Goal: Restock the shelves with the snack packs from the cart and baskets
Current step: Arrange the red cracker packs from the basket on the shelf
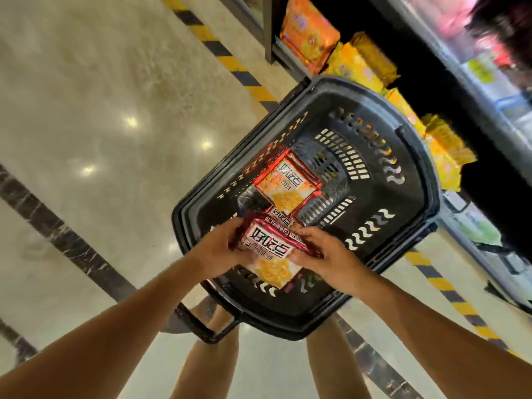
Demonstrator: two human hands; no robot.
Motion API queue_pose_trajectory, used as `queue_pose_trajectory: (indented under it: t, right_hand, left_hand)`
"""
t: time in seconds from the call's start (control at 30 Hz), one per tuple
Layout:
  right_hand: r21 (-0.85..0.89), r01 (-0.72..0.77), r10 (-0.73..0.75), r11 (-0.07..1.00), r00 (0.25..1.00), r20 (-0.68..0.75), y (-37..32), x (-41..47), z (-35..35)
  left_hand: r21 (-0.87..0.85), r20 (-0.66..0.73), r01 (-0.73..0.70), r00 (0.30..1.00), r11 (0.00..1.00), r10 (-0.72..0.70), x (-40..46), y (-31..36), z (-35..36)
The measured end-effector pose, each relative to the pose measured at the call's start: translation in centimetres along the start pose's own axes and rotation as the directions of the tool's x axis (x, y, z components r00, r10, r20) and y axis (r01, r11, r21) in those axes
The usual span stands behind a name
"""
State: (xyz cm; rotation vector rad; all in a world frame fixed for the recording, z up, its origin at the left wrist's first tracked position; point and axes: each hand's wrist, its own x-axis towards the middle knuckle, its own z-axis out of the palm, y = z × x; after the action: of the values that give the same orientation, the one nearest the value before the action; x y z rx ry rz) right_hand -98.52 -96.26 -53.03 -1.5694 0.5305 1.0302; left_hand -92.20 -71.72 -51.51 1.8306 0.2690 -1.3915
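A black plastic basket (408, 174) sits on the floor below me. Inside it lies a red snack pack (288, 182) with a white and orange front, and another pack partly shows beneath it. Over the basket's near side I hold a small stack of the same red snack packs (270, 249). My left hand (218, 251) grips the stack's left edge. My right hand (328, 254) grips its right edge, fingers curled over the top.
A dark shelf unit runs along the right, with orange packs (308, 33) and yellow packs (362, 64) on its low shelf. Yellow-black striped tape (230, 63) marks the glossy floor beside it. The basket's handle (201, 326) hangs toward my legs.
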Motion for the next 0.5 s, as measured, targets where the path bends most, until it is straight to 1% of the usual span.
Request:
queue_pose_trajectory:
  t: [0.1,0.17,0.23,0.3,0.37,0.43,0.5]
  right_hand:
    - [0.084,0.023,-0.018,0.996,0.998,-0.057,-1.7,-1.4,-0.7]
    - [0.106,0.007,0.005,0.994,0.993,-0.115,-2.7,-1.9,-0.9]
    - [0.097,-0.037,0.051,0.995,0.987,-0.154,-2.7,-1.8,-1.1]
    - [0.062,-0.090,0.100,0.994,0.981,-0.169,-1.8,-0.9,-1.3]
    - [0.033,-0.145,0.149,0.989,0.973,-0.176,-0.3,0.8,-1.5]
    - [-0.024,-0.198,0.190,0.980,0.965,-0.180,1.5,2.8,-1.6]
    - [-0.114,-0.261,0.239,0.959,0.955,-0.177,3.4,5.4,-1.5]
  left_hand:
    - [-0.044,-0.001,-0.027,1.000,0.999,0.027,-2.4,1.3,-1.0]
    - [-0.018,-0.015,-0.007,1.000,1.000,0.007,-3.3,2.0,-0.9]
    - [0.051,-0.082,0.004,0.997,0.999,0.000,-3.5,1.9,-0.3]
    - [0.146,-0.188,-0.019,0.981,0.989,0.047,-3.4,1.8,0.4]
    - [0.252,-0.263,-0.039,0.959,0.967,0.107,-2.5,1.1,1.1]
    - [0.330,-0.308,-0.034,0.941,0.943,0.142,-1.2,0.4,1.7]
    - [0.369,-0.330,-0.042,0.928,0.928,0.173,0.3,-0.3,2.2]
